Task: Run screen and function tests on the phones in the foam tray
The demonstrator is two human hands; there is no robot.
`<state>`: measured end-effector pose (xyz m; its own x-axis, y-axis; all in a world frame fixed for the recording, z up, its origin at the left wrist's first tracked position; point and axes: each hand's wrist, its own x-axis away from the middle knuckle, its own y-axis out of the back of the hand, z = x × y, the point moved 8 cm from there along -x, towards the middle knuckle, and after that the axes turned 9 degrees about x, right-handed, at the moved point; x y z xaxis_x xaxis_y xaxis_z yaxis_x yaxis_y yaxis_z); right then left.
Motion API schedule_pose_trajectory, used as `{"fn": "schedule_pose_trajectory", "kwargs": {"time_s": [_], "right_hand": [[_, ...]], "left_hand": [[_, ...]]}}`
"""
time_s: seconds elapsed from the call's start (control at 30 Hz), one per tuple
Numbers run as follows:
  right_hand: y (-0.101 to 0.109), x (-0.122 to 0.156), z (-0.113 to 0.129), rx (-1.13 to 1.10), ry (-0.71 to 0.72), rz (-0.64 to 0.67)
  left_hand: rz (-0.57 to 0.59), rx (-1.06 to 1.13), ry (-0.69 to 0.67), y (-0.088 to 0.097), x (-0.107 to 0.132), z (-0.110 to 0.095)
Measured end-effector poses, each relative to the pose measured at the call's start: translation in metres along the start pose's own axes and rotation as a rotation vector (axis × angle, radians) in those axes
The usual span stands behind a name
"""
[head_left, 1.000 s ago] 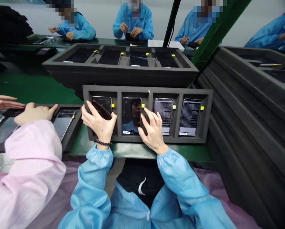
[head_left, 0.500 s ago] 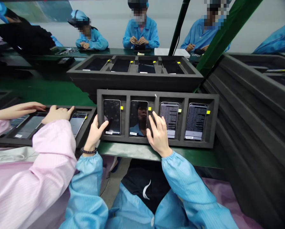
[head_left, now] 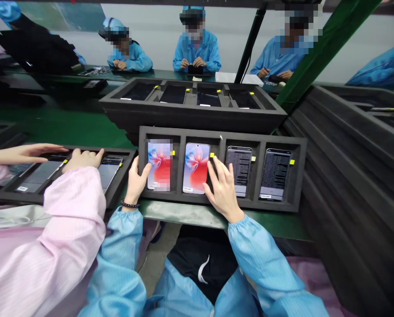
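Observation:
A black foam tray (head_left: 300,178) leans in front of me with phones in its compartments. My left hand (head_left: 136,182) grips the tray's left end, the thumb over the rim beside the first phone (head_left: 158,165). Fingers spread, my right hand (head_left: 222,189) rests at the right edge of the second phone (head_left: 195,171); whether it presses there I cannot tell. Both these screens show a red and blue flower picture. Lines of text on dark screens fill the third phone (head_left: 239,167) and the fourth phone (head_left: 275,174). Yellow tabs stick out beside the phones.
Behind stands a stack of black trays (head_left: 197,116) holding phones. More stacked trays (head_left: 345,176) rise at the right. At left, a co-worker's hands (head_left: 85,160) lie over another phone tray (head_left: 126,169). A green post (head_left: 329,48) slants at upper right. People sit across.
The first and second phones' screens have gone from black to a bright flower picture. My hands keep nearly the same places on the tray; the whole view has shifted slightly.

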<state>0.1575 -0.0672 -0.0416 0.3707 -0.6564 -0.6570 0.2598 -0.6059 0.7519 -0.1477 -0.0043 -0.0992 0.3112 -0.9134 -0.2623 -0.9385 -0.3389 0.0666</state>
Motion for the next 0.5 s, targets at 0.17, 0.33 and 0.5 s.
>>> {"fn": "schedule_pose_trajectory", "kwargs": {"time_s": [0.17, 0.33, 0.5], "right_hand": [[0.002, 0.002, 0.009, -0.008, 0.100, 0.003], [-0.001, 0.002, 0.013, 0.011, 0.131, 0.049], [0.016, 0.003, 0.016, -0.153, 0.199, -0.105]], "left_hand": [[-0.078, -0.007, -0.064, 0.001, 0.010, -0.009], [0.007, -0.041, -0.031, -0.004, 0.011, -0.010], [0.134, -0.030, -0.002, -0.005, 0.010, 0.002]]}}
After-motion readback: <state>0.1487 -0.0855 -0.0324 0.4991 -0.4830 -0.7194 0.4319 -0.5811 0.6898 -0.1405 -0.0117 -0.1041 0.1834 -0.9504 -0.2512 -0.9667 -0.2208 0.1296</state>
